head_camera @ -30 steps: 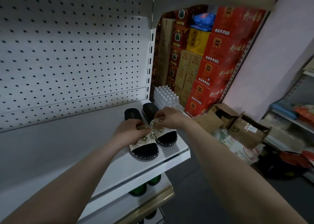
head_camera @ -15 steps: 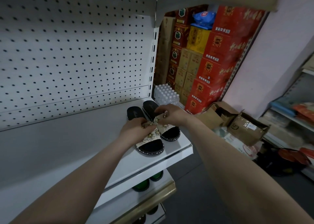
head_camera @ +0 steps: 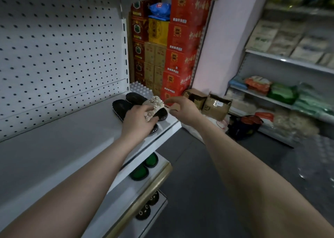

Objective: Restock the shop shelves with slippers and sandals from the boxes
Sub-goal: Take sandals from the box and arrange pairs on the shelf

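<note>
A pair of black-soled slippers with cream, jewelled straps lies at the right end of the white shelf (head_camera: 72, 138). My left hand (head_camera: 138, 122) covers the near slipper (head_camera: 120, 106), its fingers curled over that strap. The far slipper (head_camera: 135, 98) lies beside it, its strap (head_camera: 156, 102) in plain sight. Just right of that strap is my right hand (head_camera: 182, 109), fingers loosely bent and fingertips by the strap's edge; no grip shows. Two opened cardboard boxes (head_camera: 216, 107) stand on the floor beyond.
A perforated white back panel (head_camera: 59, 53) rises behind the shelf. Green slippers (head_camera: 140, 171) and black studded sandals (head_camera: 144, 212) fill the lower shelves. Red cartons (head_camera: 180, 48) are stacked behind, by a pack of bottles (head_camera: 139, 89). A goods shelf (head_camera: 282, 93) and dark bag (head_camera: 244, 127) stand right.
My right hand has come off the far slipper's strap and moved slightly right. My left hand stays on the near slipper. The view has swung right, showing more of the goods shelf.
</note>
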The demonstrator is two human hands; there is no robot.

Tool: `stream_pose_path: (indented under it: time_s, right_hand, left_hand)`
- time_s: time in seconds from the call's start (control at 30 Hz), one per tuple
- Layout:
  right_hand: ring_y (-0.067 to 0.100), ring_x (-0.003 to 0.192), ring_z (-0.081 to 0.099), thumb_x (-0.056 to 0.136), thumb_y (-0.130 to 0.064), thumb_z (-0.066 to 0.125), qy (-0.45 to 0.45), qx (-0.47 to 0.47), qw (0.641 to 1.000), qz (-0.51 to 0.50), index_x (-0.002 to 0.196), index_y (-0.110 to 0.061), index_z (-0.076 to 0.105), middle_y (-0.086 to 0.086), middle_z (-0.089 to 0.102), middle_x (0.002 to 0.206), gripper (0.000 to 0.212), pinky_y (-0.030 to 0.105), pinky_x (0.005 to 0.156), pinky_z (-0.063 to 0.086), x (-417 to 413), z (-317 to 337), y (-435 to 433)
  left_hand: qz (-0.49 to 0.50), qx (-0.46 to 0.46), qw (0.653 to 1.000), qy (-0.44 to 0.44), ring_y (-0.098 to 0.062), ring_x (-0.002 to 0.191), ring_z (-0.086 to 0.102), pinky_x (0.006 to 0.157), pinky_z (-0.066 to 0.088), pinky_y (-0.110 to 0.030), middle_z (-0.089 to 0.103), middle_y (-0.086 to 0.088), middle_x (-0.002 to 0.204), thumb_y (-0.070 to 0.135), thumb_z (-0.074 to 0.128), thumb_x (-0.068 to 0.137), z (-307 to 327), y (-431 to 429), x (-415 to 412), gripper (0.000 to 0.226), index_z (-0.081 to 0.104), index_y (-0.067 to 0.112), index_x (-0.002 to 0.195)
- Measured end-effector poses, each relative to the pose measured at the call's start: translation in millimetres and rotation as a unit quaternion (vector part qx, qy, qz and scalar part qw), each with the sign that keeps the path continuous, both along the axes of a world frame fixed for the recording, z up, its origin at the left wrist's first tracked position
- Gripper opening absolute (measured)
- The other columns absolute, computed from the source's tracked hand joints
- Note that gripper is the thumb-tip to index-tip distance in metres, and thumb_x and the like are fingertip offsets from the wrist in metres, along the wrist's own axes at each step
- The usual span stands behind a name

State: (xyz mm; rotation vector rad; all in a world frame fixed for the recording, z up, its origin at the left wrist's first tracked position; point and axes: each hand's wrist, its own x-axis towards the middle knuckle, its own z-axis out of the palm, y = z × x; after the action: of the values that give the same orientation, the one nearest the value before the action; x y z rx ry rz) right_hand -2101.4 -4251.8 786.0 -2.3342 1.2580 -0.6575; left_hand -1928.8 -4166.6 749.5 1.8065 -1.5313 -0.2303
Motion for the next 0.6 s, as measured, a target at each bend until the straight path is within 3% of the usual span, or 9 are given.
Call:
stream_pose_path:
  time_s: [0.1,0.23,0.37,0.6]
  right_hand:
    - [0.013,0.120,0.056,0.088,-0.013,0.064,0.020,-0.007,0.999,-0.046,0.125,-0.024,0.065,-0.006,0.062,0.131,0.039,0.026,0.100,0.044,-19,-9,48]
    - [0.013,0.120,0.055,0.089,-0.012,0.063,0.031,-0.001,0.995,-0.095,0.125,-0.021,0.066,-0.004,0.062,0.132,0.037,0.010,0.085,0.030,-51,-19,117]
    - [0.016,0.121,0.055,0.089,-0.015,0.064,0.017,0.027,0.988,-0.152,0.123,-0.021,0.066,0.000,0.063,0.130,0.035,0.022,0.093,0.039,-93,-34,184]
    - [0.015,0.114,0.061,0.085,-0.011,0.066,0.012,0.057,0.959,-0.279,0.123,-0.018,0.068,0.002,0.067,0.126,0.039,0.024,0.098,0.042,-189,-72,298]
  left_hand:
    - [-0.062,-0.008,0.998,0.018,-0.019,0.107,0.060,0.086,0.045,-0.029,0.065,-0.001,0.118,0.039,0.069,0.083,-1,26,-17,0.041,0.065,0.024,0.120]
    - [-0.118,0.008,0.992,0.043,-0.018,0.107,0.061,0.087,0.046,-0.030,0.065,0.001,0.118,0.035,0.070,0.084,-7,67,-44,0.039,0.064,0.023,0.121]
    - [-0.193,0.010,0.980,0.048,-0.015,0.107,0.061,0.090,0.049,-0.033,0.066,0.003,0.118,0.035,0.068,0.084,-18,107,-84,0.036,0.065,0.025,0.118]
    - [-0.332,0.056,0.941,0.030,-0.017,0.108,0.061,0.086,0.046,-0.029,0.065,0.002,0.117,0.032,0.070,0.086,-44,170,-180,0.036,0.063,0.025,0.120]
